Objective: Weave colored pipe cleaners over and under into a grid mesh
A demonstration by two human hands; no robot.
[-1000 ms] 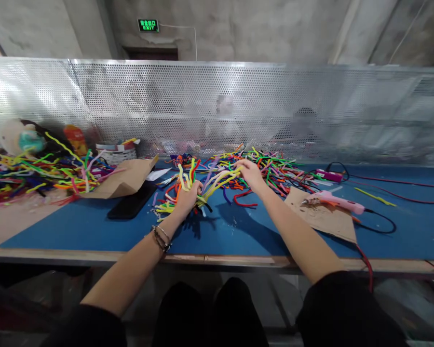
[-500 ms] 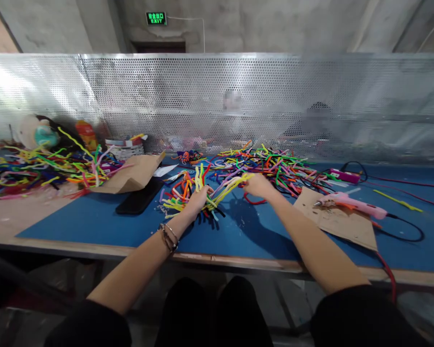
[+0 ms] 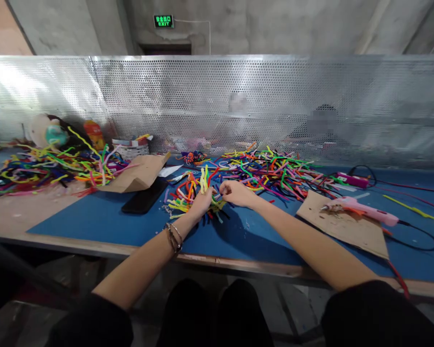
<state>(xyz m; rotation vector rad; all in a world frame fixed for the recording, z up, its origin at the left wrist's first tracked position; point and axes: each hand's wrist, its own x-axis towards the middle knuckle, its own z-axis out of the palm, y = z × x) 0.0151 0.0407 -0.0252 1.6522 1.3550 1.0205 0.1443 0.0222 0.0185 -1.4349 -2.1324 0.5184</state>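
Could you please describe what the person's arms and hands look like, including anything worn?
Both forearms are bare. The left hand has several thin bracelets stacked at the wrist, dark and silvery. The right hand has a bare wrist. Black sleeves cover the upper arms at the bottom edge of the view.

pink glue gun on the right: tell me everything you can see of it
The glue gun looks like pink plastic. It is slim and lies on its side on a sheet of brown cardboard on the blue mat. Its nozzle points left, and an orange part shows under the body. A black cord leaves its rear end and loops over the mat. The left hand and right hand are apart from it, at the pipe cleaners.
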